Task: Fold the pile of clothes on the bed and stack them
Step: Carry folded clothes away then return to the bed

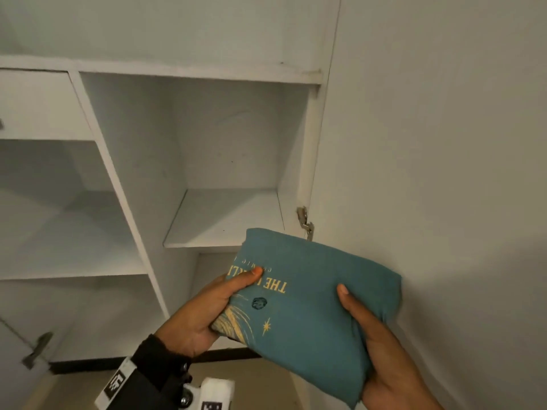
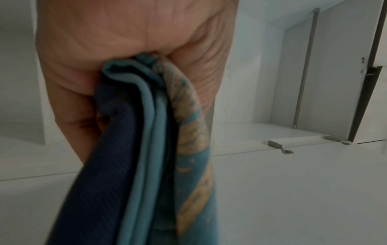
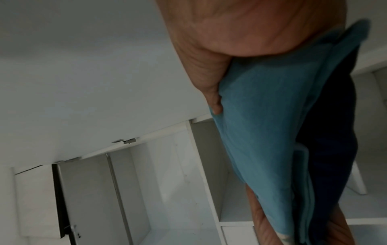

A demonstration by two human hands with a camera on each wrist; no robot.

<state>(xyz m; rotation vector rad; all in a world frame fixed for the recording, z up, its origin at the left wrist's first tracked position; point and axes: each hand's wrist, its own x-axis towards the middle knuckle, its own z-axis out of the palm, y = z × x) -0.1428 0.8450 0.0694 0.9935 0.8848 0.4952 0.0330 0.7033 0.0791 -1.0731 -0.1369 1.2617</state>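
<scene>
Folded clothes at an open white wardrobe.
My left hand (image 1: 192, 318) and right hand (image 1: 384, 353) grip the teal shirt (image 1: 307, 309) stack before a bare shelf (image 1: 225, 217).

Both hands hold a folded teal shirt (image 1: 313, 306) with yellow print in front of an open white cupboard (image 1: 118, 179). The left hand (image 1: 204, 315) grips its left edge, thumb on top, and the right hand (image 1: 384, 359) grips its right edge, just below a shelf (image 1: 219, 220).

White wardrobe (image 1: 118, 184); shelf (image 1: 225, 220); hinge (image 1: 305, 221)
</scene>
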